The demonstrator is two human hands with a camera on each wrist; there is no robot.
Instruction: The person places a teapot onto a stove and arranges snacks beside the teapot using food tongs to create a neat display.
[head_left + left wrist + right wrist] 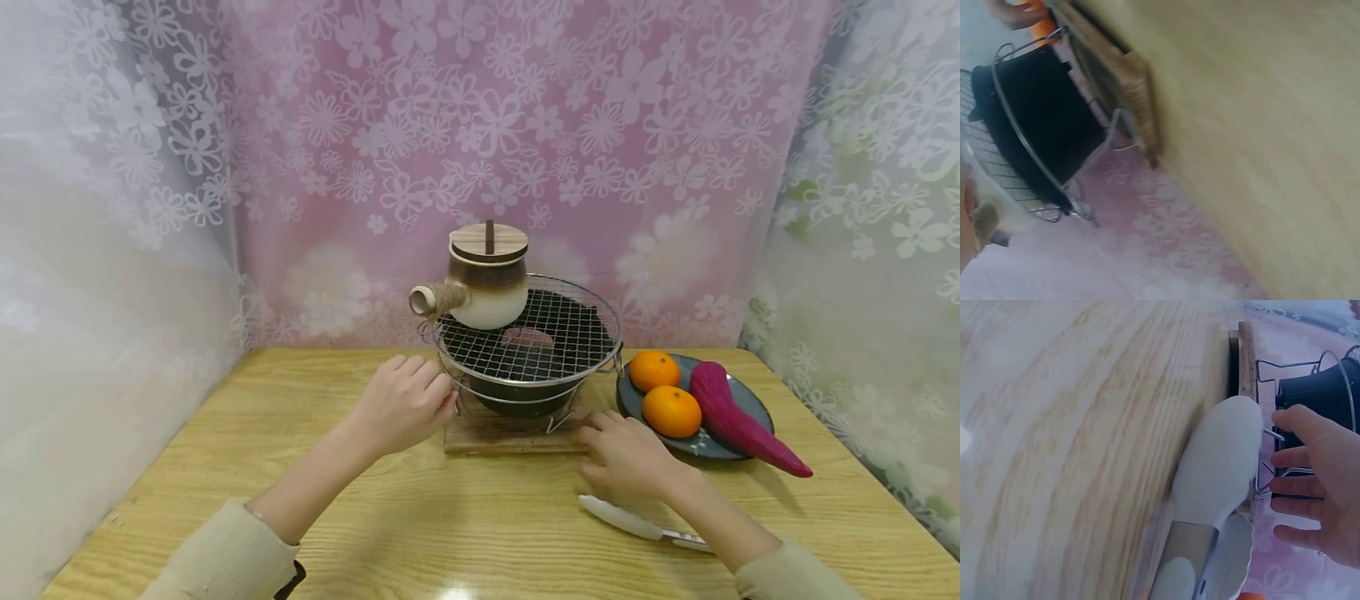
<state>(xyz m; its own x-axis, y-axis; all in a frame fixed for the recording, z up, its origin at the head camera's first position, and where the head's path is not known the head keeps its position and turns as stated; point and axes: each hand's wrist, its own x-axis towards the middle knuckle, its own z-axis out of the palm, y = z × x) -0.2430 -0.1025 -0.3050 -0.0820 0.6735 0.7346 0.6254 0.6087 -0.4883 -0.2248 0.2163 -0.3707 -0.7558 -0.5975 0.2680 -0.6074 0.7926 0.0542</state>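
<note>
On the wooden table, both hands flanked the grill: left hand seemingly touching its rim, fingers loosely curled, right hand relaxed by the wooden base, holding nothing.

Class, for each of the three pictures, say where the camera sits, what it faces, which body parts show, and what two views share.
Head: worn high, looks forward and down at the grill stove, teapot and plate; left hand, right hand and sleeves show.
Left wrist: tilted, low by the table, faces the stove's wire frame; only a sliver of hand.
Right wrist: low over the table, faces tongs and right fingers.
Both wrist views share the wooden base board.
</note>
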